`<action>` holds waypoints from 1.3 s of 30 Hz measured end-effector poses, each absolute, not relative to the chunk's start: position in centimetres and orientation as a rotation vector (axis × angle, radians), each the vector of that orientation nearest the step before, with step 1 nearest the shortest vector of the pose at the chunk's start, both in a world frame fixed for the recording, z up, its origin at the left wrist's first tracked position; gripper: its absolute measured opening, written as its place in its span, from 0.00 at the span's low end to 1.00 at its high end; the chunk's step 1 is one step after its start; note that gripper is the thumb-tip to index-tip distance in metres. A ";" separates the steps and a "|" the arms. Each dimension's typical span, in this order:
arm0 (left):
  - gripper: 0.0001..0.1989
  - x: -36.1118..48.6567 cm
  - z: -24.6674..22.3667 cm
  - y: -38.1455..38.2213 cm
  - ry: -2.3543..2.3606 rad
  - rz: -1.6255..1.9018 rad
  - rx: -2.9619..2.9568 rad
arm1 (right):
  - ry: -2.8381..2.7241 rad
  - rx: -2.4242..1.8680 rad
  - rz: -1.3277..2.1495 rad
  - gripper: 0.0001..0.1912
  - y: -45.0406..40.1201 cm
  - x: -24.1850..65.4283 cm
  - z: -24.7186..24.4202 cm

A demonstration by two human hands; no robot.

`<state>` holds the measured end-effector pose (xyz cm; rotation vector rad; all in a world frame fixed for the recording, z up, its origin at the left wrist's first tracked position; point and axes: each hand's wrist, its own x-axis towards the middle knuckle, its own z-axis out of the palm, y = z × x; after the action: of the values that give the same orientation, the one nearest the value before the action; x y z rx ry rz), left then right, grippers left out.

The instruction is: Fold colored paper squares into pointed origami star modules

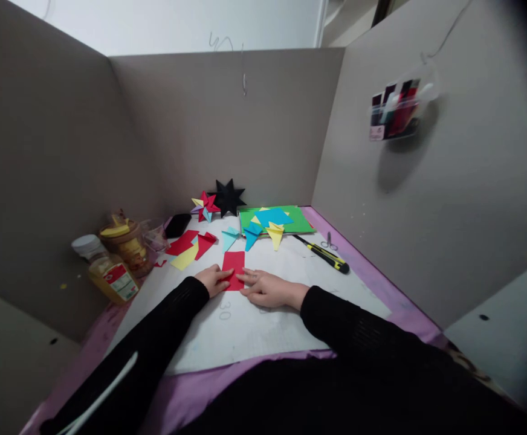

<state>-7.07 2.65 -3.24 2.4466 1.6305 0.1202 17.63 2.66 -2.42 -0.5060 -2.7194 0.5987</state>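
Note:
A red paper rectangle (233, 262) lies flat on the white board (200, 344) in front of me. My left hand (213, 280) rests on its left edge, fingertips pressing the paper down. From the other side, my right hand (263, 288) lies across the right edge with its fingers stretched out. Neither hand grips the sheet. Just beyond it are folded paper pieces: a red one (205, 244), a light blue one (230, 238), a blue one (252, 235) and a yellow one (275, 235).
Glue bottle (112, 275), brown jar (127, 241) and clear plastic cup (155, 235) stand left. A phone (178, 226), multicoloured paper star (205, 206) and black star (228, 197) sit behind. Green paper (300, 220), a box cutter (324, 255) and small scissors (329, 243) lie right.

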 end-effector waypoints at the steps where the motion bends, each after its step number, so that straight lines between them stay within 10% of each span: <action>1: 0.25 -7.3 -3.4 2.6 1.598 0.141 2.491 | -2.700 -0.491 0.628 0.15 2.7 17.6 -2.4; 39: 0.24 -8.4 -3.8 1.9 1.481 0.412 2.448 | -2.599 -0.957 0.246 0.22 6.3 14.7 -4.1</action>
<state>-8.37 1.93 -3.76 2.4479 1.4814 0.4120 14.71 6.30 -4.11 -0.9574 -2.5987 0.2462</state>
